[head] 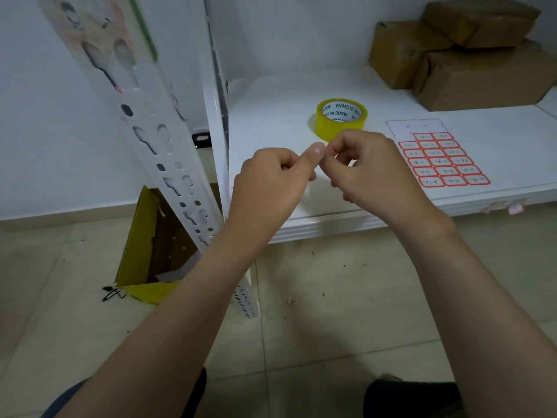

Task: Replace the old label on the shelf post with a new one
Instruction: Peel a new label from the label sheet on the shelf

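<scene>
A white perforated shelf post [162,152] slants across the left, with pale sticker residue near its top. My left hand [271,182] and my right hand [370,170] meet above the white shelf [271,116], fingertips pinched together at something tiny that I cannot make out, perhaps a label. A sheet of red-bordered labels [441,159] with handwriting lies flat on the shelf, just right of my right hand; its top rows are peeled. A roll of yellowish clear tape [340,120] stands just behind my fingertips.
Brown cardboard boxes [464,52] are stacked at the shelf's back right. A yellow open box [150,254] sits on the tiled floor behind the post. A second upright [217,116] rises beside the shelf's left edge. Small debris dots the floor tiles.
</scene>
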### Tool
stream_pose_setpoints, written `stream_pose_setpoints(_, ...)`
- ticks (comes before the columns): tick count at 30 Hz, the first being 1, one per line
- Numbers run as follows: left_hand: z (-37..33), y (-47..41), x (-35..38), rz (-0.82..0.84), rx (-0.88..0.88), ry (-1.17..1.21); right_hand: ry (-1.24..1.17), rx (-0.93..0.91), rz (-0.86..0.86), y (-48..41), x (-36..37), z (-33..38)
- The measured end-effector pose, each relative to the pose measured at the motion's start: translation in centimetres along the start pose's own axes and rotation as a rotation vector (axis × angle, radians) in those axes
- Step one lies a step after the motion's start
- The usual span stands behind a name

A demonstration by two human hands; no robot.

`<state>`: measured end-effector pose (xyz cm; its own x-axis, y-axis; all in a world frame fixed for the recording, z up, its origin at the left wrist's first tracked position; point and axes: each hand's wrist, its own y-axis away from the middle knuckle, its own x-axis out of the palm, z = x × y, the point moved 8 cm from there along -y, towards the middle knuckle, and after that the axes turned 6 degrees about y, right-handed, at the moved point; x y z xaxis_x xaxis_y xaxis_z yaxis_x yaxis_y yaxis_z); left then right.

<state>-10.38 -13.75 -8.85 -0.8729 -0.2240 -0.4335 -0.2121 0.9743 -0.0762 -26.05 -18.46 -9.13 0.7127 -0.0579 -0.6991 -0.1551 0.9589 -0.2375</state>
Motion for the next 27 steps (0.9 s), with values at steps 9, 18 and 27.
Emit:
stream_pose_setpoints(9, 1.6, -0.4, 0.5, 0.029, -0.065, -0.087, 0.181, 0.222, 0.328, 0.5, 3.5, -3.9)
stream_pose_setpoints(18, 1.5, -0.9, 1.0, 0.029, -0.087, -0.054, 0.268, 0.215, 0.344, 0.5, 3.9, -4.0)
stream_pose_setpoints(27, 1.2, -1.1, 1.4, 0.036, -0.063, -0.048, 0.400, 0.270, 0.320, 0.8, 3.5, -3.8)
